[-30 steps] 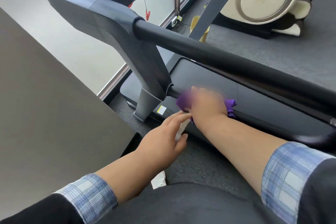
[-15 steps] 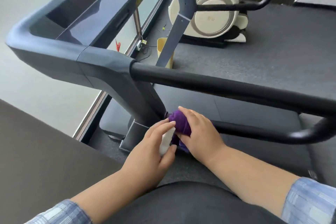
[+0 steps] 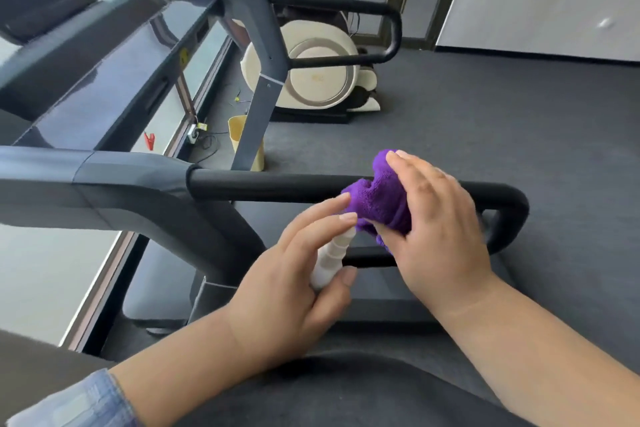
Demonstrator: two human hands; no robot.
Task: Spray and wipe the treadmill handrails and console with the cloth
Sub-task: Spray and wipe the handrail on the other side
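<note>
My right hand (image 3: 440,229) grips a bunched purple cloth (image 3: 379,199) against the near black handrail (image 3: 263,186) of the treadmill, close to its rounded end. My left hand (image 3: 294,284) holds a small white spray bottle (image 3: 330,258), its top pointing at the cloth, fingers curled round it. The lower bar of the handrail loop (image 3: 367,259) passes behind both hands. The grey console frame (image 3: 104,55) rises at the upper left. The far handrail (image 3: 346,7) loops at the top centre.
A cream and brown exercise machine (image 3: 318,80) stands behind the treadmill. A yellow bin (image 3: 239,135) and a plug with cables (image 3: 195,130) sit by the window sill. Grey carpet (image 3: 485,132) spreads to the right. My dark lap fills the bottom edge.
My right hand has lifted the cloth from the lower bar near the upright to the upper handrail near its end. My left hand followed with the bottle. The view tilted upward.
</note>
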